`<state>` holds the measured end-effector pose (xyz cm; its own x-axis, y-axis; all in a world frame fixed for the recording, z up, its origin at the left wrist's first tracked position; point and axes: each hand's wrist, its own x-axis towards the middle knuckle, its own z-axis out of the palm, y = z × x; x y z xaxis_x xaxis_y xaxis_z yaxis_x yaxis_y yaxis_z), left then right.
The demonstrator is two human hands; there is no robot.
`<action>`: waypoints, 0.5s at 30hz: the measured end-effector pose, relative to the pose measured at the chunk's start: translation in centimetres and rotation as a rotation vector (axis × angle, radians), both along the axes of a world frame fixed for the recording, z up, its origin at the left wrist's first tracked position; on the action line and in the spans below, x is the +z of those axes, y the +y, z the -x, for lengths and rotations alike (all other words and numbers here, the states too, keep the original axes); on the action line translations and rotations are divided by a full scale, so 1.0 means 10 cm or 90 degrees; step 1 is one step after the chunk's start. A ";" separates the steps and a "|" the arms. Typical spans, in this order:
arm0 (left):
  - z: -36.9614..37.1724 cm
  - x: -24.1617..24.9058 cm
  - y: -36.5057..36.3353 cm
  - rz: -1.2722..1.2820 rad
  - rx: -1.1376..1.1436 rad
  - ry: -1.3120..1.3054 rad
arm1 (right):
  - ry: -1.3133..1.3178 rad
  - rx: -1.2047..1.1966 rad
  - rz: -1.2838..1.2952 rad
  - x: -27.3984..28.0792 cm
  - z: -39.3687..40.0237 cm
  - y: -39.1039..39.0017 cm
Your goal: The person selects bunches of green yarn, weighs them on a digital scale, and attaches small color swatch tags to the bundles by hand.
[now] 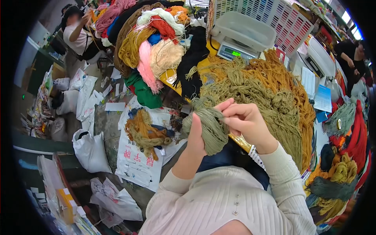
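Observation:
A bundle of olive-green yarn (208, 131) is held up in front of my chest. My left hand (197, 137) grips it from the left side, thumb upright against the strands and the other fingers hidden behind it. On the bundle's right edge, my right hand (246, 122) is closed in a pinch, with fingertips on the yarn strands. Just beyond both hands, a big loose heap of olive yarn (266, 94) covers the table, with orange-brown yarn (299, 113) along its right side.
A digital scale (235, 51) with a white tray stands behind the heap, beside a plastic basket (274, 25). Colourful yarn skeins (156, 51) are piled at the back left. White sacks (92, 150) lie on the floor. Two other people are farther off, left and right.

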<state>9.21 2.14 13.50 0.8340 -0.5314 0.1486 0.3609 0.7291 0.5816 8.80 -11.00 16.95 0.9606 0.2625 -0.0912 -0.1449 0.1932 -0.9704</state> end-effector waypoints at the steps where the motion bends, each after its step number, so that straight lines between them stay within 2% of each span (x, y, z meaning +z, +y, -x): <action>1: 0.01 -0.01 -0.01 -0.018 0.031 0.014 | 0.042 -0.002 -0.067 0.00 0.00 -0.03; 3: 0.04 -0.07 -0.04 -0.053 0.093 0.045 | 0.103 0.000 -0.175 0.00 0.00 -0.04; 7: 0.06 -0.17 -0.04 0.037 0.042 -0.007 | 0.180 0.010 -0.311 -0.02 -0.01 -0.05; 10: 0.04 -0.18 -0.04 0.056 0.015 -0.031 | 0.166 0.014 -0.288 -0.04 -0.02 -0.07; 13: 0.04 -0.17 -0.07 -0.020 0.028 -0.054 | 0.128 0.013 -0.065 0.01 -0.01 0.01; 15: 0.07 -0.13 -0.10 -0.096 0.049 -0.041 | 0.063 -0.024 -0.041 -0.01 0.01 0.08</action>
